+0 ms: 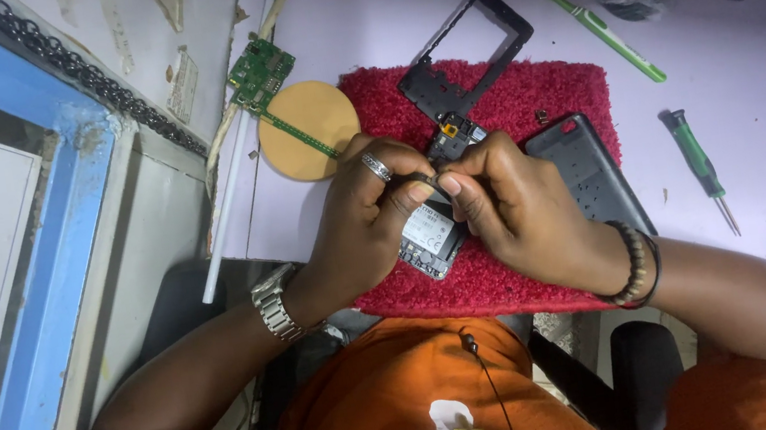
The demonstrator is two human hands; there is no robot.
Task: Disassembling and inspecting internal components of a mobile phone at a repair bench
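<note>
1. The left hand (365, 216) is reaching in from the lower left, its forearm angling up across the table edge, with a metal watch (273, 305) on the wrist and a ring on one finger.
2. Its fingers are curling in tight, with the fingertips pinching together over the top of an opened phone body (433, 234); what small part they are gripping is too hidden to tell.
3. The right hand (521, 210) is coming in from the lower right, with dark bead bracelets (635, 260) circling the wrist.
4. Its thumb and forefinger are closing together just beside the left fingertips, touching the same spot on the phone body.
5. The phone body is lying on a red mat (497, 97) in front of the person, partly covered by both hands.
6. A black phone frame (465, 51) is resting on the mat beyond the hands, and a dark back cover (590, 176) is lying just right of the right hand.
7. A green screwdriver (699, 166) is lying on the table well to the right.
</note>
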